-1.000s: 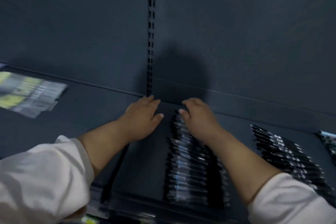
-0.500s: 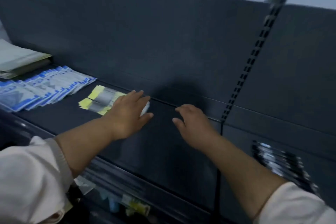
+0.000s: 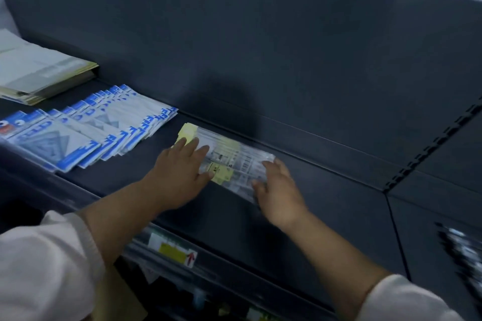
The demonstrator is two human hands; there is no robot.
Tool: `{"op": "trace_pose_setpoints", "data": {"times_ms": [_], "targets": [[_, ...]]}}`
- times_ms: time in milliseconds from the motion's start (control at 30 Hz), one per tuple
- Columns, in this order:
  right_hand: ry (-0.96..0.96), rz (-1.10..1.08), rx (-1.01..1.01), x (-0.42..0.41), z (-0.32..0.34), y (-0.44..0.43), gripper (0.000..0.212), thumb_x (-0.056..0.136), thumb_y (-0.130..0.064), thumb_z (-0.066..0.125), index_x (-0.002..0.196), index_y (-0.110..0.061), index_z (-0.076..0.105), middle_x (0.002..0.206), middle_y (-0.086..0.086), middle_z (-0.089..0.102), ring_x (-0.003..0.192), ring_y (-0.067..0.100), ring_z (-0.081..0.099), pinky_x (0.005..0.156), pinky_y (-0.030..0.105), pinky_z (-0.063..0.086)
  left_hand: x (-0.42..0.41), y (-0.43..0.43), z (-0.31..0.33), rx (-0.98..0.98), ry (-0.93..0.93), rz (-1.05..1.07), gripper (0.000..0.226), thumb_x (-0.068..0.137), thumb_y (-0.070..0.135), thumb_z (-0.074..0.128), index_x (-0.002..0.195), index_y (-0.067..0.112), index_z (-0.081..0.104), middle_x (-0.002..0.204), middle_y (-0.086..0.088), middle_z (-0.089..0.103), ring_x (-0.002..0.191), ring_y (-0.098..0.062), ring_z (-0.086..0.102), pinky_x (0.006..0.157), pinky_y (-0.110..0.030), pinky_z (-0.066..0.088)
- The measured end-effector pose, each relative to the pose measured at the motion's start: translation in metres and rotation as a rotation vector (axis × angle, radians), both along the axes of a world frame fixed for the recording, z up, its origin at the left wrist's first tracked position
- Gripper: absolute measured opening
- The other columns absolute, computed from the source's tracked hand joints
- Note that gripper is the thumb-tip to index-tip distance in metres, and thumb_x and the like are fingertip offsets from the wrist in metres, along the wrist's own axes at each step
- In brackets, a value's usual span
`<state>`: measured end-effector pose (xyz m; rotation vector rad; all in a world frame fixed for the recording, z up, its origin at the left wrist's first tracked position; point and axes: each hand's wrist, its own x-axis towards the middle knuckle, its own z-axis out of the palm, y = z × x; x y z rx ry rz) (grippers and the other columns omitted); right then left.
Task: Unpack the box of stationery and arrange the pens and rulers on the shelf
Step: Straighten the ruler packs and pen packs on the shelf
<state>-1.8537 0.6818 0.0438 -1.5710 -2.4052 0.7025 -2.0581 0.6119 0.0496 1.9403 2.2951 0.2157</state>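
Observation:
A stack of clear ruler packs with yellow labels [image 3: 232, 161] lies on the dark shelf [image 3: 326, 203], close to the back panel. My left hand [image 3: 180, 172] rests flat on the stack's left end, fingers straight. At the stack's right end my right hand [image 3: 279, 190] touches the packs with spread fingers. A row of black pens [image 3: 464, 250] shows blurred at the far right edge.
Blue-and-white packets [image 3: 86, 128] are fanned out on the shelf to the left. Behind them lies a pile of pale folders [image 3: 39, 70]. A price rail with a yellow tag [image 3: 173, 253] runs along the shelf's front edge. A slotted upright [image 3: 427, 146] divides the back panel.
The view swung left, away from the pen rows. Both hands left the pens and moved over to the ruler packs, now one at each end of the stack.

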Motion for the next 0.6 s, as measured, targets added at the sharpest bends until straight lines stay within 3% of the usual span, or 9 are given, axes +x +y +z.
{"op": "trace_pose_setpoints", "data": {"times_ms": [200, 367, 500, 600], "targets": [[-0.032, -0.114, -0.034, -0.003, -0.027, -0.004, 0.071, 0.098, -0.042, 0.044, 0.153, -0.022, 0.006, 0.161, -0.003, -0.006, 0.148, 0.020, 0.008, 0.120, 0.032, 0.013, -0.009, 0.022, -0.029, -0.127, 0.024, 0.011, 0.086, 0.088, 0.063, 0.043, 0.152, 0.024, 0.001, 0.160, -0.005, -0.006, 0.147, -0.029, -0.005, 0.117, -0.048, 0.009], [-0.021, -0.038, 0.015, -0.016, -0.030, -0.005, 0.076, 0.095, -0.039, 0.052, 0.153, -0.023, 0.006, 0.161, -0.006, -0.006, 0.147, 0.015, 0.009, 0.118, 0.027, 0.015, -0.013, 0.034, -0.036, -0.028, 0.041, -0.056, 0.078, 0.088, 0.064, 0.041, 0.151, 0.026, 0.015, 0.160, -0.005, 0.003, 0.147, -0.026, -0.004, 0.117, -0.046, 0.009], [-0.091, -0.026, 0.102, -0.015, -0.026, 0.002, 0.076, 0.092, -0.047, 0.053, 0.152, -0.023, 0.014, 0.160, -0.004, 0.005, 0.145, 0.016, 0.015, 0.116, 0.029, 0.018, -0.016, 0.039, -0.039, 0.011, 0.079, -0.069, 0.073, 0.087, 0.066, 0.038, 0.146, 0.023, 0.029, 0.159, -0.006, 0.012, 0.147, -0.027, 0.001, 0.116, -0.044, 0.012], [-0.178, -0.040, 0.209, -0.015, -0.025, 0.010, 0.066, 0.091, -0.053, 0.051, 0.146, -0.023, 0.031, 0.154, -0.001, 0.023, 0.137, 0.019, 0.025, 0.111, 0.032, 0.022, -0.019, 0.042, -0.040, 0.027, 0.062, -0.054, 0.072, 0.087, 0.066, 0.038, 0.144, 0.022, 0.030, 0.159, -0.006, 0.012, 0.147, -0.026, 0.001, 0.117, -0.043, 0.011]]}}
